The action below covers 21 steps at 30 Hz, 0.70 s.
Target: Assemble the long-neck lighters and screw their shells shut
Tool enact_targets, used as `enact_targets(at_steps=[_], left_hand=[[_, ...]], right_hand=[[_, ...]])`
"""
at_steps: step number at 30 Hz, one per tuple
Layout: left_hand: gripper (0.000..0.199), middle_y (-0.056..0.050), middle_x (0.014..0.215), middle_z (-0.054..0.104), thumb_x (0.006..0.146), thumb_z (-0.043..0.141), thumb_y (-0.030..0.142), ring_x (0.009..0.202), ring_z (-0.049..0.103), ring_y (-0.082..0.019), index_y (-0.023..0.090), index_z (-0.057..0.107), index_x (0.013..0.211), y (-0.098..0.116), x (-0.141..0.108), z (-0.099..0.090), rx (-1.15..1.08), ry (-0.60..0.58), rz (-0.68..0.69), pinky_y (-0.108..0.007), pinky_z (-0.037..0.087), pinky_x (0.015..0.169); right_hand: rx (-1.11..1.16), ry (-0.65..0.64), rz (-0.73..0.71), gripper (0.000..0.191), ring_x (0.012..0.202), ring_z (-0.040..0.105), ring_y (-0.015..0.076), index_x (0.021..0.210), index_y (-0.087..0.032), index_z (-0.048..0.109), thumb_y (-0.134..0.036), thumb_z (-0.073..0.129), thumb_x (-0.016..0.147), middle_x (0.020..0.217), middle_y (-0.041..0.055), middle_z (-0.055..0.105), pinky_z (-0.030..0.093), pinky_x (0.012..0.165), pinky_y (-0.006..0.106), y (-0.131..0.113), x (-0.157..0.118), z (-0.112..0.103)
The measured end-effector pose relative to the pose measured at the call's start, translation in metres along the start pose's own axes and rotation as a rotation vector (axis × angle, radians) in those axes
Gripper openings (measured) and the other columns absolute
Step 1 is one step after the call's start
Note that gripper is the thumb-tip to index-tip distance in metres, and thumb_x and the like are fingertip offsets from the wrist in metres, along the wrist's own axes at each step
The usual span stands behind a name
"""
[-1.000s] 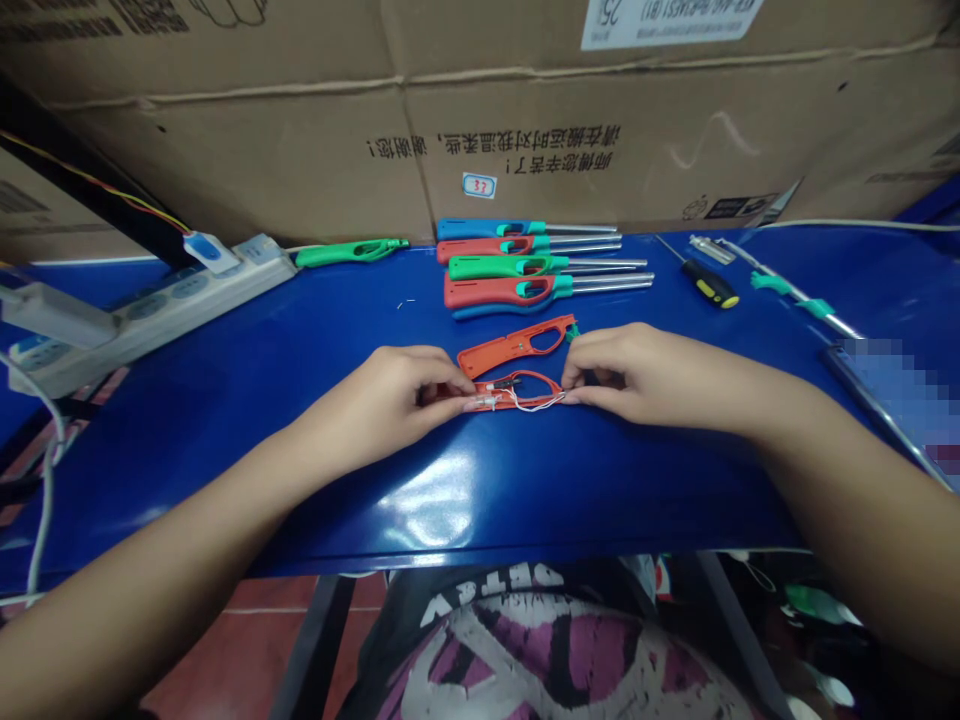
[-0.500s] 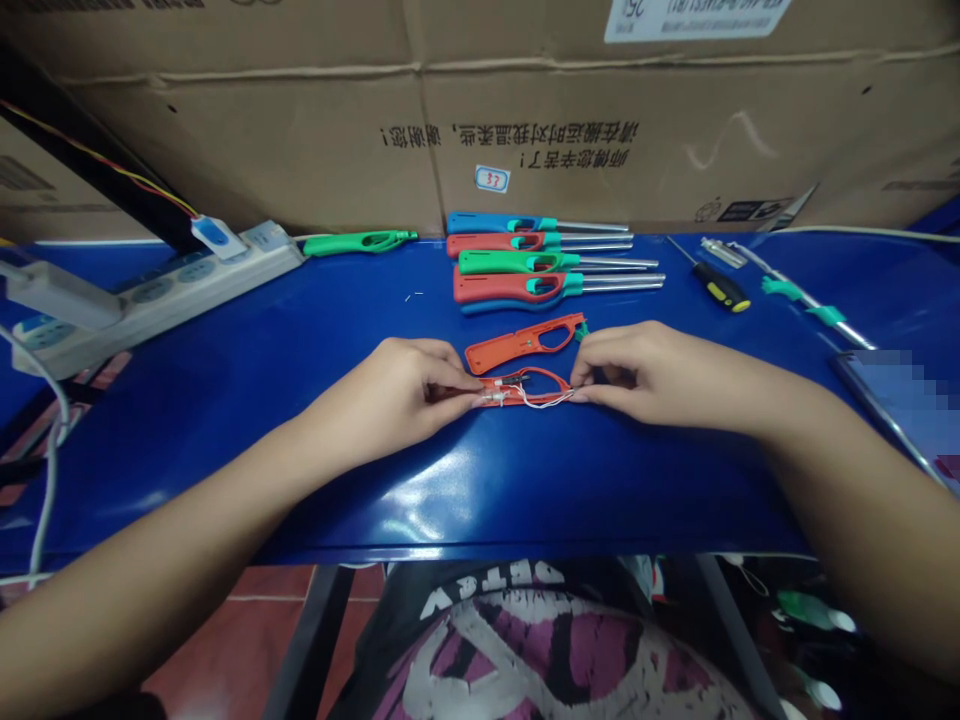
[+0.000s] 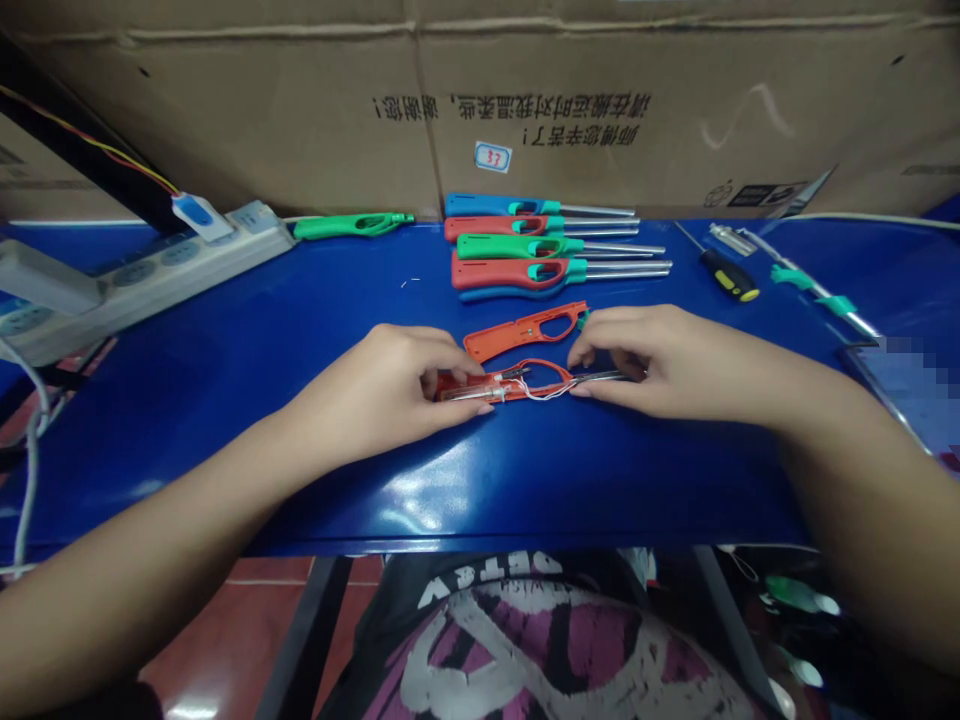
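Note:
An opened orange lighter half (image 3: 510,385) lies on the table with white wires, a clear tube and small parts in it. My left hand (image 3: 405,375) curls round its handle end, thumb on the near edge and fingers on the far edge. At the other end, my right hand (image 3: 637,360) has thumb and fingers on either side of a thin metal rod (image 3: 600,377); its grip is partly hidden. Just behind lies the matching orange shell half (image 3: 517,332), with a small green piece at its tip by my right fingertips.
Several blue, red and green lighters (image 3: 517,245) lie in a stack behind. A green lighter body (image 3: 349,227) sits beside a power strip (image 3: 165,260). A screwdriver (image 3: 727,275), a metal rod with green pieces (image 3: 814,285) and a phone (image 3: 907,395) lie right. A cardboard box (image 3: 262,110) stands behind.
My left fingers have spread and shifted back along the handle, uncovering the clear tube. My right fingers have loosened from a tight pinch, and the metal rod now shows between them. The view has tilted slightly.

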<state>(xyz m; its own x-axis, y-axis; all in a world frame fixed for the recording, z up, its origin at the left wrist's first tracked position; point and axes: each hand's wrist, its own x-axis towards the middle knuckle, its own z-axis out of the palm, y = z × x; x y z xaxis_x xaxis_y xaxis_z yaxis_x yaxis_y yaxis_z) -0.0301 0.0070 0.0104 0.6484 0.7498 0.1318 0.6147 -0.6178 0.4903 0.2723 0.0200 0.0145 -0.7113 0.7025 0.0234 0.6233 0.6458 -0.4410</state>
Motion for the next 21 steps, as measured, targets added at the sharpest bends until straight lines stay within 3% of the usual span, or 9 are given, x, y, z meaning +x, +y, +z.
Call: enact_targets(at_steps=[3, 7, 13, 17, 21], left_hand=[[0.020, -0.003, 0.098, 0.075, 0.093, 0.068, 0.037, 0.084, 0.067, -0.017, 0.021, 0.076, 0.103, 0.004, 0.001, 0.003, 0.056, 0.062, 0.053, -0.028, 0.050, 0.072], [0.020, -0.007, 0.112, 0.073, 0.096, 0.063, 0.030, 0.106, 0.064, -0.024, 0.019, 0.068, 0.111, 0.006, 0.003, 0.012, 0.067, 0.046, 0.176, -0.035, 0.050, 0.093], [0.021, -0.006, 0.114, 0.072, 0.100, 0.056, 0.021, 0.108, 0.065, -0.020, 0.017, 0.065, 0.118, 0.002, 0.003, 0.025, -0.015, 0.011, 0.205, -0.031, 0.050, 0.095], [0.018, -0.006, 0.110, 0.073, 0.099, 0.058, 0.020, 0.105, 0.066, -0.019, 0.017, 0.066, 0.114, 0.002, 0.002, 0.025, -0.033, 0.021, 0.194, -0.030, 0.051, 0.093], [0.014, -0.006, 0.105, 0.073, 0.100, 0.058, 0.022, 0.099, 0.066, -0.020, 0.017, 0.069, 0.107, 0.004, 0.003, 0.025, -0.038, 0.021, 0.218, -0.031, 0.052, 0.089]], right_hand=[[-0.004, 0.044, -0.025, 0.024, 0.083, 0.062, 0.0172, 0.110, -0.022, 0.069, -0.037, 0.068, 0.091, 0.106, 0.0055, 0.070, 0.043, 0.068, 0.029, -0.007, 0.000, 0.003], [-0.009, 0.001, -0.082, 0.017, 0.095, 0.064, 0.0204, 0.107, -0.021, 0.066, -0.032, 0.061, 0.095, 0.110, 0.0071, 0.069, 0.046, 0.075, 0.031, -0.017, 0.004, 0.014], [-0.010, -0.015, -0.129, 0.015, 0.089, 0.064, 0.0172, 0.103, -0.020, 0.065, -0.027, 0.052, 0.101, 0.103, 0.0056, 0.069, 0.044, 0.073, 0.028, -0.019, 0.008, 0.022], [0.024, 0.014, -0.132, 0.013, 0.084, 0.063, 0.0155, 0.105, -0.020, 0.065, -0.028, 0.056, 0.099, 0.099, 0.0044, 0.070, 0.043, 0.071, 0.027, -0.016, 0.010, 0.021], [0.007, 0.015, -0.154, 0.010, 0.090, 0.064, 0.0173, 0.105, -0.020, 0.063, -0.026, 0.059, 0.097, 0.106, 0.0057, 0.069, 0.044, 0.073, 0.028, -0.013, 0.010, 0.024]])
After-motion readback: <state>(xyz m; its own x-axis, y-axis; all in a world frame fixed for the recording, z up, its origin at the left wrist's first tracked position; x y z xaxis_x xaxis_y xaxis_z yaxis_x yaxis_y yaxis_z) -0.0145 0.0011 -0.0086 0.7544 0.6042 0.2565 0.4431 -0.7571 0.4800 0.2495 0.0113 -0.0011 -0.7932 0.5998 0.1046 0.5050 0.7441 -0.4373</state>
